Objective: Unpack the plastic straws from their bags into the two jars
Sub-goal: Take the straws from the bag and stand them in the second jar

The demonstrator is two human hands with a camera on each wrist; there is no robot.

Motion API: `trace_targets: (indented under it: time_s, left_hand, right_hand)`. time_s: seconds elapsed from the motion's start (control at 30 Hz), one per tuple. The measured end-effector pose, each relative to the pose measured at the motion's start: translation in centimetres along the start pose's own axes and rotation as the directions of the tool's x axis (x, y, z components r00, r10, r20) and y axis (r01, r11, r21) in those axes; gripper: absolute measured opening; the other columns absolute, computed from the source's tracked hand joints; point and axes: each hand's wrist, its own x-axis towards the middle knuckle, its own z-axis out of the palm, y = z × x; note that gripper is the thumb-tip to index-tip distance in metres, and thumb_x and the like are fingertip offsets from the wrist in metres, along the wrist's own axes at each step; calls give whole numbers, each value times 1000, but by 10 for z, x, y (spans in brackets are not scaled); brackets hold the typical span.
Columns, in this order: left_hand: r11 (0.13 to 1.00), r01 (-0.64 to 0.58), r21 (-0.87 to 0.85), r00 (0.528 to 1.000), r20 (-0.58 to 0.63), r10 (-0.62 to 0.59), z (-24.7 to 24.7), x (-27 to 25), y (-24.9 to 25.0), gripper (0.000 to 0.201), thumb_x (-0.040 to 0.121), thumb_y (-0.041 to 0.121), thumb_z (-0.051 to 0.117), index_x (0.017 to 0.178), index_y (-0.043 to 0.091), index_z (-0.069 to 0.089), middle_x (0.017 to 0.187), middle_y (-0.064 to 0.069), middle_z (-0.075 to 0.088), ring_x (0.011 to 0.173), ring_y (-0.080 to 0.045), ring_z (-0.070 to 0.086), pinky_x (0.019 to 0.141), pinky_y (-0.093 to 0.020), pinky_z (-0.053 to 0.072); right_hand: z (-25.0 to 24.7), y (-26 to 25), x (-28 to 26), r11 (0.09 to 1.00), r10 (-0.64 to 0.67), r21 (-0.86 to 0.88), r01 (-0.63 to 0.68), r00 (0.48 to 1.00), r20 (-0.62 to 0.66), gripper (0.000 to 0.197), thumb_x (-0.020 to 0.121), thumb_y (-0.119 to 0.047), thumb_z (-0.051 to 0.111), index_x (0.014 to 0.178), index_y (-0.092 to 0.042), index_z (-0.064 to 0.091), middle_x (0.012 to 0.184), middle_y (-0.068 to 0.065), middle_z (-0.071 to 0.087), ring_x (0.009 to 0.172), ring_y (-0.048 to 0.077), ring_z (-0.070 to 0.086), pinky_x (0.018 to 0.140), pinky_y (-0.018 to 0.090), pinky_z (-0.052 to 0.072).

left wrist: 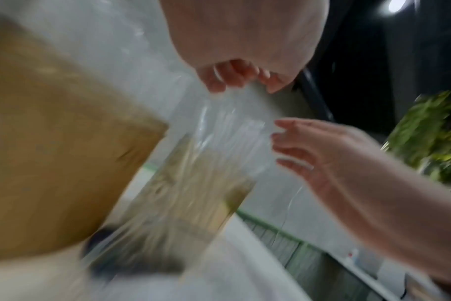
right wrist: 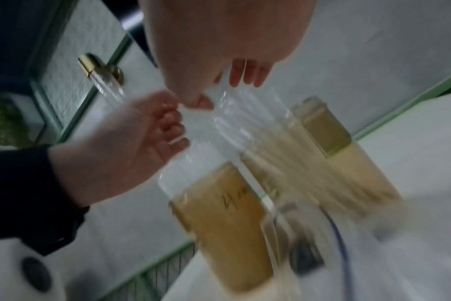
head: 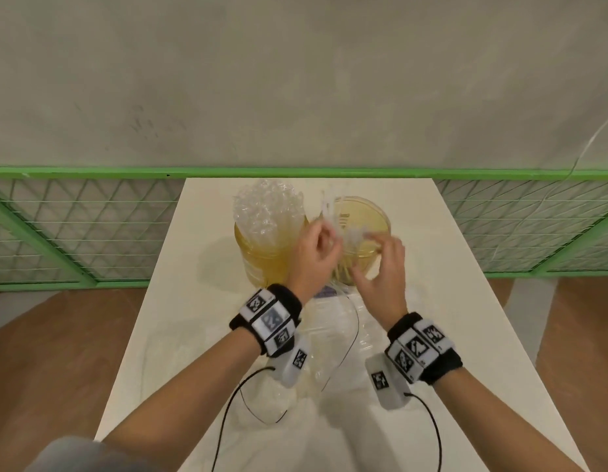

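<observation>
Straws (head: 333,212) are held in a loose clear bundle over the mouth of the right jar (head: 377,216), their long axis roughly upright and leaning slightly away from the person, lower ends down inside the amber jar and upper ends pointing up and toward the wall. The upper part of the bundle is pinched by the left hand (head: 314,257), whose fingers are curled round it; the same pinch is seen in the left wrist view at the fingertips (left wrist: 219,81). The right hand (head: 381,270) is held against the other side of the bundle with fingers only loosely bent, and whether anything is gripped by it cannot be told through the blur. The left jar (head: 261,247) stands just beside, packed with upright straws. Crumpled clear bags (head: 333,338) lie on the white table (head: 466,301) below the wrists.
</observation>
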Motion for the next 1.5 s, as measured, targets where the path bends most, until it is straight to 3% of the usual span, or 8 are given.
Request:
trace_targets:
  time_s: [0.1,0.2,0.33,0.6,0.83,1.23,1.4,1.5]
  left_hand:
    - [928,311,203,909,220,-353,1,-47,-49,13,87,4,56,89,17,52,82,0,54,75,-12,51,70,-22,40]
    - [843,314,438,749,431,-503,8,-81,-82,38,85,3,55,122,6,48,124,-9,50,116,-23,48,97,-25,37]
    - [787,288,546,640,501,-582,9,-103,-93,71,82,4,61,143,6,22,140,-12,30,128,-23,39,103,-23,32]
    - [790,329,518,680,450,-579,6,-108,-98,66,82,-5,54,141,8,27,137,-12,34,124,-23,42,100,-20,33]
    - [728,305,614,639,434,-635,2,-100,-100,57,81,-8,54,133,8,38,129,-15,42,119,-29,47,99,-31,41]
    - [844,261,469,874,255,-413,-12,-77,-88,43,78,-1,55,118,13,53,120,-4,51,109,-20,51,94,-33,44]
    - [912,355,203,933,-25,-358,-19,-77,-82,48,86,-10,38,131,5,35,128,-8,38,107,-18,46,91,-20,38]
    - [937,349,23,931,-125,-343,-21,-80,-81,35,97,1,31,130,7,38,124,-6,45,110,-14,46,95,-18,36]
  right_hand:
    - [18,15,-44,998,-26,-41,38,965,262,18,75,8,60,88,-3,65,87,5,61,81,8,53,75,27,48]
    - [39,37,-70,941,164,-326,87,725,668,34,82,4,51,114,-1,60,115,14,60,108,25,55,97,34,42]
    - [54,56,-74,811,221,-531,246,712,667,59,75,5,49,133,-1,41,134,16,46,126,33,41,107,38,33]
    - [69,55,-59,566,288,-637,524,598,748,38,92,-10,41,130,-5,38,134,15,43,122,32,39,100,39,34]
    - [78,52,-58,559,314,-663,498,613,725,40,89,-3,49,127,-2,36,130,18,43,117,31,44,96,37,38]
    - [77,52,-56,491,337,-633,598,539,772,30,92,-18,47,120,-5,48,123,12,55,116,29,49,102,43,30]
    - [73,40,-48,614,190,-584,530,619,762,47,34,-38,89,66,-11,68,68,4,66,65,20,65,65,30,52]
    - [68,37,-43,773,39,-456,442,684,729,38,47,-16,84,78,-2,66,72,12,68,68,28,67,66,32,54]
